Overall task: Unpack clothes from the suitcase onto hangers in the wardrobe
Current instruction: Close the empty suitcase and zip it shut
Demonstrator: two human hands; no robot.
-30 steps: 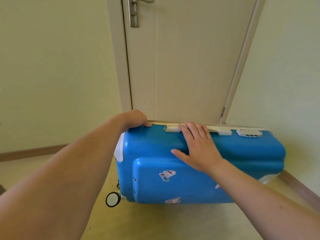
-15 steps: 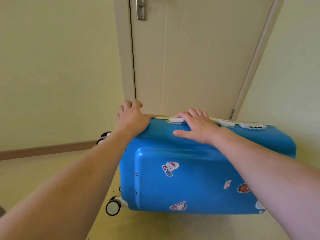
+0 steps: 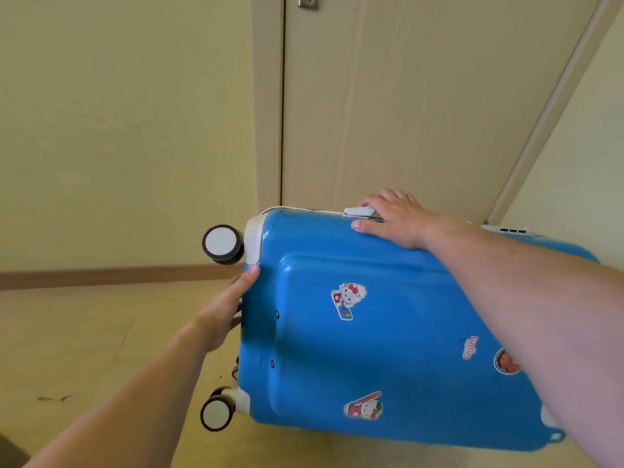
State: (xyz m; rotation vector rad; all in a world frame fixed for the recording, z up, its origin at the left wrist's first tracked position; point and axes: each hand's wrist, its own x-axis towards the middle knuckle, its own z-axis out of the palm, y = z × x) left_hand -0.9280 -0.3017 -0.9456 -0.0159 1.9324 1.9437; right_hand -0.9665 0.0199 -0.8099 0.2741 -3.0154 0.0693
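Observation:
A blue hard-shell suitcase (image 3: 388,332) with cartoon stickers lies closed on its long side on the floor, its wheels (image 3: 221,244) pointing left. My left hand (image 3: 223,315) holds the wheel end, thumb on the front corner, fingers hidden behind the case. My right hand (image 3: 395,217) grips the top edge, fingers over the white side handle (image 3: 358,211), thumb on the blue face. A white combination lock (image 3: 506,229) shows on the top edge to the right. No clothes, hangers or wardrobe are in view.
A closed cream door (image 3: 405,96) stands directly behind the suitcase, its metal handle plate (image 3: 308,1) at the top. Pale walls flank it, with a wooden skirting board (image 3: 118,275) on the left. Light wood floor stretches to the left and front.
My left hand has dropped from the top left corner to the wheel end. The suitcase's near face has tipped further toward me, and the upper wheel now shows. My right hand stays on the top edge.

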